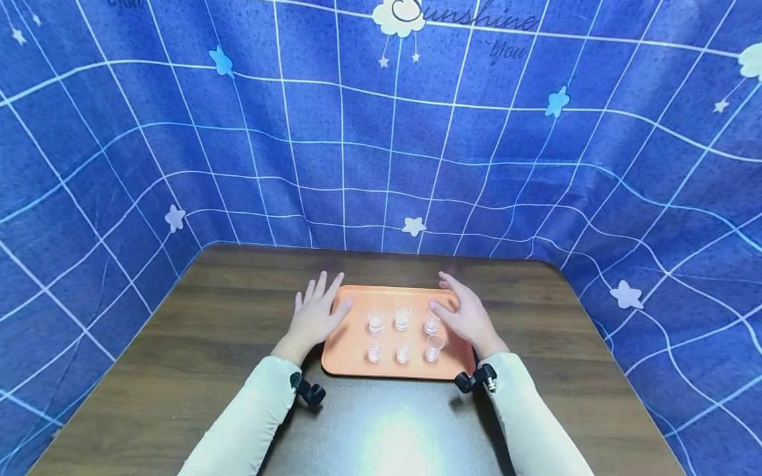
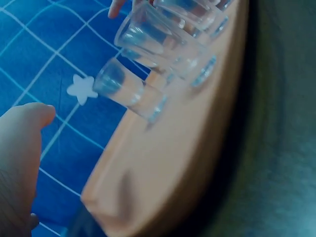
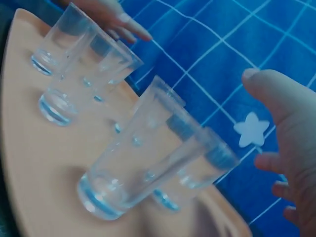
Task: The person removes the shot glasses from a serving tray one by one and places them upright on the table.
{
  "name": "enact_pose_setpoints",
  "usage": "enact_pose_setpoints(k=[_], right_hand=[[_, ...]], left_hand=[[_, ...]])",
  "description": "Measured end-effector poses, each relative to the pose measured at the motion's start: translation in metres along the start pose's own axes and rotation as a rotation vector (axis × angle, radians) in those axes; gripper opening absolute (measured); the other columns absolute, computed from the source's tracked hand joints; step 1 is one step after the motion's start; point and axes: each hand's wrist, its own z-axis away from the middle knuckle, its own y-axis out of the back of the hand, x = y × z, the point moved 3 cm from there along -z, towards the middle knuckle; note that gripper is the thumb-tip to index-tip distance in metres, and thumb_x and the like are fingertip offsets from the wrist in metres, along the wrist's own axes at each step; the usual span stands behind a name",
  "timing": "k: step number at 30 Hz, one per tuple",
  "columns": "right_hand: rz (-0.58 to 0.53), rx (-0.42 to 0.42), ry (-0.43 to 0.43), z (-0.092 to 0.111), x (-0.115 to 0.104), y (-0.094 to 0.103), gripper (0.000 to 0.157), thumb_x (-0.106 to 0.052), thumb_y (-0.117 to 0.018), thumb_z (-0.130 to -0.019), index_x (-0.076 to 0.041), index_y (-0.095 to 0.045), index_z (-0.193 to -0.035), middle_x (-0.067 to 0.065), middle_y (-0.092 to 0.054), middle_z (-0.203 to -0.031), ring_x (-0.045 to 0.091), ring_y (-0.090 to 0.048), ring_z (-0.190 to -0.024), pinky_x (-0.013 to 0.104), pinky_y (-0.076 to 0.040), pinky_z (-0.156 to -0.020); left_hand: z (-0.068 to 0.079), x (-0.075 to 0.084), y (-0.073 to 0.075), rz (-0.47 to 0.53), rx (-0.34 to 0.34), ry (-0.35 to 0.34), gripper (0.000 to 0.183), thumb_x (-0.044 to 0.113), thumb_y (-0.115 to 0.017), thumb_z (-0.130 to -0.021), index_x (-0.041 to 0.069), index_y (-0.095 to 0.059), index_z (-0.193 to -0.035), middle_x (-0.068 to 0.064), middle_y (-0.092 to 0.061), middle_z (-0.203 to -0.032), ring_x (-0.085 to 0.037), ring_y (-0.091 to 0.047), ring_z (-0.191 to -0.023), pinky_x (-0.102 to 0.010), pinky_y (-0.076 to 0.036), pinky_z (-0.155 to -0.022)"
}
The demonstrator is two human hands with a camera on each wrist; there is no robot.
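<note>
An orange tray (image 1: 351, 367) lies on the table with small clear shot glasses standing upright in two rows of three. My left hand (image 1: 312, 317) is over the tray's left edge, fingers spread and straight, holding nothing. Its thumb points toward the back-left glass (image 1: 376, 320). Over the right side of the tray is my right hand (image 1: 467, 318), its thumb extended and overlapping the back-right glass (image 1: 431, 322) in the head view. The right wrist view shows a gap between that thumb (image 3: 271, 91) and the front-right glass (image 3: 123, 168).
The dark wooden table (image 1: 238, 311) runs beyond the tray on all sides. A blue curtain (image 1: 369, 165) with white lines and stars hangs behind and at both sides. Bright glare falls on the table in front of the tray. Black wrist mounts (image 1: 307, 390) sit on both sleeves.
</note>
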Motion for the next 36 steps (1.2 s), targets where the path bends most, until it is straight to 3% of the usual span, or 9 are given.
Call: enact_pose_setpoints(k=[5, 9, 12, 17, 24, 36], right_hand=[[-0.186, -0.026, -0.038, 0.009, 0.016, -0.013, 0.067, -0.03, -0.077, -0.091, -0.021, -0.047, -0.15, 0.018, -0.064, -0.133, 0.035, -0.057, -0.128, 0.053, -0.04, -0.11], [-0.352, -0.064, -0.068, 0.015, 0.022, -0.02, 0.067, -0.018, -0.078, -0.09, -0.011, -0.047, -0.149, 0.023, -0.064, -0.129, 0.037, -0.06, -0.124, 0.051, -0.044, -0.107], [-0.399, -0.073, -0.051, 0.017, 0.024, -0.022, 0.066, -0.011, -0.078, -0.089, -0.005, -0.047, -0.147, 0.024, -0.065, -0.126, 0.038, -0.061, -0.122, 0.052, -0.046, -0.104], [-0.357, -0.073, -0.017, 0.019, 0.029, -0.025, 0.065, -0.012, -0.082, -0.086, -0.005, -0.052, -0.144, 0.017, -0.069, -0.12, 0.033, -0.064, -0.117, 0.053, -0.046, -0.104], [-0.151, -0.043, 0.047, 0.024, 0.034, -0.027, 0.06, -0.019, -0.085, -0.083, -0.007, -0.059, -0.136, 0.001, -0.071, -0.109, 0.022, -0.065, -0.107, 0.049, -0.047, -0.101], [-0.003, -0.054, 0.114, 0.02, 0.034, -0.027, 0.038, -0.022, -0.085, -0.083, -0.018, -0.068, -0.117, -0.005, -0.067, -0.108, 0.018, -0.06, -0.107, 0.044, -0.043, -0.1]], left_hand=[[0.004, -0.01, -0.013, 0.058, -0.025, 0.028, 0.072, 0.058, -0.043, -0.102, 0.03, -0.018, -0.164, -0.019, -0.013, -0.168, -0.05, -0.013, -0.151, -0.074, -0.007, -0.113], [0.009, -0.017, -0.021, 0.08, -0.052, 0.049, 0.074, 0.061, -0.041, -0.102, 0.029, -0.017, -0.164, -0.018, -0.013, -0.168, -0.05, -0.012, -0.151, -0.072, -0.005, -0.115], [0.012, -0.02, -0.024, 0.07, -0.05, 0.043, 0.074, 0.06, -0.042, -0.102, 0.026, -0.018, -0.164, -0.019, -0.015, -0.167, -0.051, -0.012, -0.15, -0.07, -0.004, -0.116], [0.017, -0.023, -0.026, 0.04, -0.037, 0.019, 0.074, 0.057, -0.046, -0.101, 0.024, -0.022, -0.163, -0.021, -0.019, -0.166, -0.05, -0.014, -0.15, -0.069, -0.003, -0.116], [0.019, -0.024, -0.031, -0.02, -0.056, 0.009, 0.07, 0.056, -0.044, -0.102, 0.024, -0.027, -0.162, -0.02, -0.025, -0.164, -0.047, -0.014, -0.151, -0.068, -0.003, -0.117], [0.015, -0.031, -0.038, -0.048, -0.1, 0.01, 0.07, 0.06, -0.036, -0.103, 0.025, -0.023, -0.163, -0.017, -0.019, -0.167, -0.045, -0.007, -0.153, -0.067, 0.0, -0.117]])
